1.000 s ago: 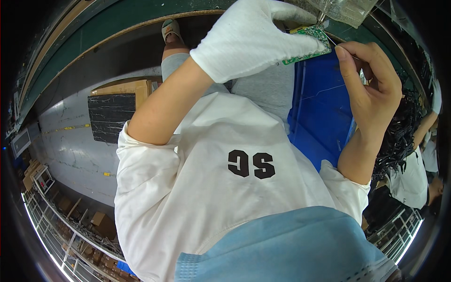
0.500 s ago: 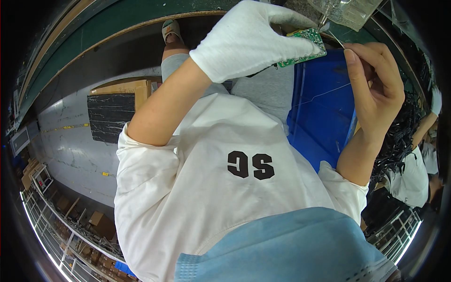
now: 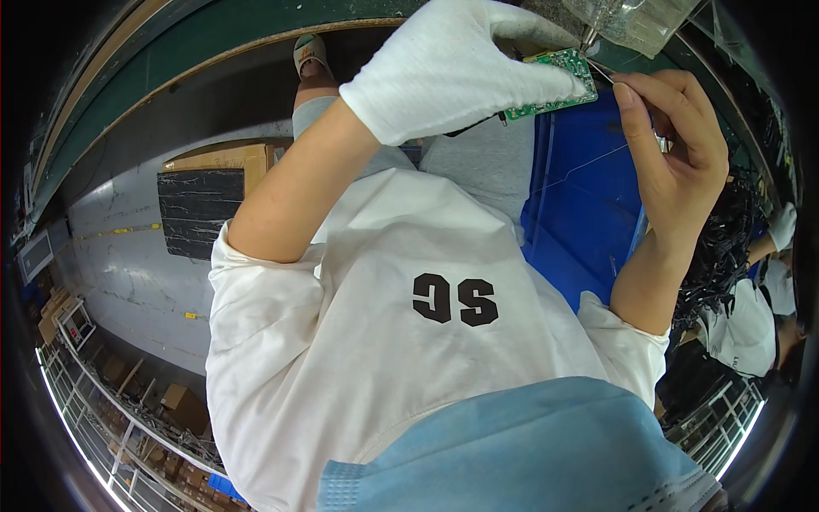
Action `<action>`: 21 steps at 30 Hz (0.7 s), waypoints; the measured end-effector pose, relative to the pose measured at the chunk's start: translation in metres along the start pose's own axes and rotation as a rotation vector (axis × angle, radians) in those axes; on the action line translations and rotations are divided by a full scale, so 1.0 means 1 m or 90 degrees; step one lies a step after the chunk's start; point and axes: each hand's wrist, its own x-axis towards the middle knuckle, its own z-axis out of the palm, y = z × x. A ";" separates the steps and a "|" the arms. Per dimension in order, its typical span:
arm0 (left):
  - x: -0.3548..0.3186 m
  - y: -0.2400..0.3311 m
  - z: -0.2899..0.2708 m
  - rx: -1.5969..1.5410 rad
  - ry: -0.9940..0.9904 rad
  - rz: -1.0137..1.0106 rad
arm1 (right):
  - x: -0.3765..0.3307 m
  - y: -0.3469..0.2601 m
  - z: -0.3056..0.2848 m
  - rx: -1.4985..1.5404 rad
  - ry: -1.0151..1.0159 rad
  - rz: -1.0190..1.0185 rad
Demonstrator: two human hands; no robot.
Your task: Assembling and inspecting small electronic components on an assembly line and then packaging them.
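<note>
A small green circuit board is pinched by its near edge in the gloved left hand, fingers closed on it. Just to its right, the bare right hand is curled shut around a thin metal tool or wire whose tip meets the board's far corner; exactly what is gripped cannot be told. The work on the board appears to be under way, not finished: the board is held up, not set down. Above the grip a clear plastic bag is seen. Below and right of it lies a blue bin. Far left, a brown cardboard box with a black panel rests on the floor.
</note>
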 end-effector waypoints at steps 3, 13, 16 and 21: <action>0.001 -0.005 0.000 -0.005 0.006 0.020 | 0.001 -0.001 0.000 -0.001 -0.001 -0.012; 0.001 -0.004 0.000 -0.029 -0.032 0.029 | -0.001 -0.004 0.001 -0.013 0.021 0.000; 0.003 -0.009 0.000 -0.025 -0.029 0.033 | -0.001 -0.006 0.000 -0.010 0.025 0.008; 0.003 -0.007 -0.002 -0.020 -0.041 0.036 | 0.001 -0.008 0.001 -0.010 0.023 0.020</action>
